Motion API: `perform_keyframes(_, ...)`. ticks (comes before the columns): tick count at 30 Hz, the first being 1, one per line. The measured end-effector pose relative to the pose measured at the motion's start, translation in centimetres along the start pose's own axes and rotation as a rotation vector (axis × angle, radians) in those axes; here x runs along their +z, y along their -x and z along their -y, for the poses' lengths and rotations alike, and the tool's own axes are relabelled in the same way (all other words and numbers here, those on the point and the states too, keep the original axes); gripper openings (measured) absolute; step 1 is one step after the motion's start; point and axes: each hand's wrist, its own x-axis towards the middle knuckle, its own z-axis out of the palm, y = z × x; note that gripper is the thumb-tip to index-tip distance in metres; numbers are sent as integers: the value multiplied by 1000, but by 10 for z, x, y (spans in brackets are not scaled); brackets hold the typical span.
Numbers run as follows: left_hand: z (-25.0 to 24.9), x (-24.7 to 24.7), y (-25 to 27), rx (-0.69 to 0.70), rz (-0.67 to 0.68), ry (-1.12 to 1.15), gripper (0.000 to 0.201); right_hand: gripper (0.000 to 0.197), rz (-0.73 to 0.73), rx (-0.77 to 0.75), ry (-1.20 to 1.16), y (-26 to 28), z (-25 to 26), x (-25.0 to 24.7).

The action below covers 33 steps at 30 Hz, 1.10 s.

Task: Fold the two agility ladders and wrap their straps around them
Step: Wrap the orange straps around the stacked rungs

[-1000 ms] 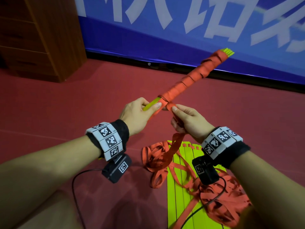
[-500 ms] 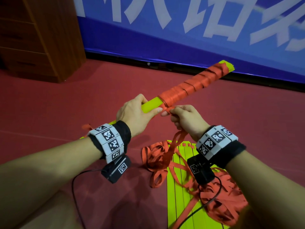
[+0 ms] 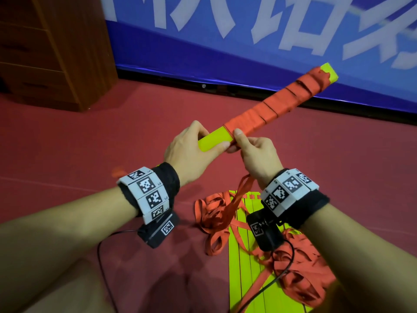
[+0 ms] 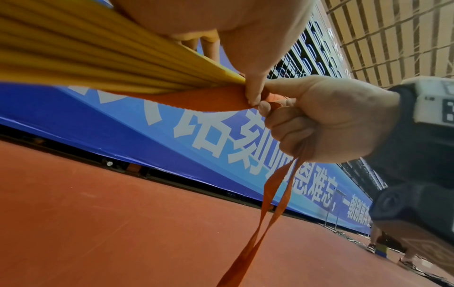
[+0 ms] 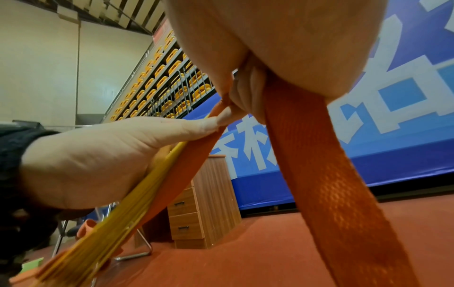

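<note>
A folded ladder bundle [image 3: 266,107] of yellow-green rungs, wound over most of its length in orange strap, slants up to the right in the air. My left hand [image 3: 191,152] grips its bare yellow end [image 4: 103,58]. My right hand [image 3: 257,152] pinches the loose orange strap [image 4: 275,194] right at the edge of the winding, thumb on the bundle. The strap hangs from that fist toward the floor [image 5: 326,184]. The second ladder [image 3: 248,265] lies flat on the floor below my wrists, its yellow rungs side by side amid tangled orange straps [image 3: 302,276].
Red sports floor [image 3: 90,143] all around. A blue banner wall [image 3: 225,53] runs across the back, and a wooden drawer cabinet [image 3: 56,48] stands at the far left. Black camera cables [image 3: 106,263] trail under my wrists.
The bundle has turned in my hands so its flat yellow face shows, and its far end has dropped lower to the right. My right hand still holds the strap at the winding.
</note>
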Motion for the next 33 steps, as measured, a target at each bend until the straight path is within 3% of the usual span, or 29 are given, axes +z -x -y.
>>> perform_keyframes(2, 1, -3, -7, -35, 52, 99, 35, 51, 14, -21, -10, -1, -4, -3)
perform_keyframes(4, 7, -4, -18, -79, 126, 139, 40, 52, 41, -41, -32, -2, -10, -8)
perform_keyframes(8, 9, -1, -22, -281, 372, 461, 41, 53, 120, -77, -97, -3, -21, -15)
perform_keyframes(12, 3, -2, -14, -378, 505, 485, 56, 50, 187, -108, -144, -3, -24, -17)
perform_keyframes(17, 6, -6, -7, -481, 721, 779, 65, 47, 236, -104, -181, 0, -19, -17)
perform_keyframes(23, 3, -1, -5, -414, 500, 689, 62, 49, 323, 141, -284, 5, -10, -15)
perform_keyframes(25, 3, 0, -7, -346, 449, 635, 64, 36, 340, 188, -349, 5, -10, -14)
perform_keyframes(28, 2, 1, -11, -234, 384, 597, 60, 13, 326, 163, -379, 5, -10, -14)
perform_keyframes(33, 10, 4, -13, -84, 324, 498, 72, 15, 304, 60, -259, 2, -13, -14)
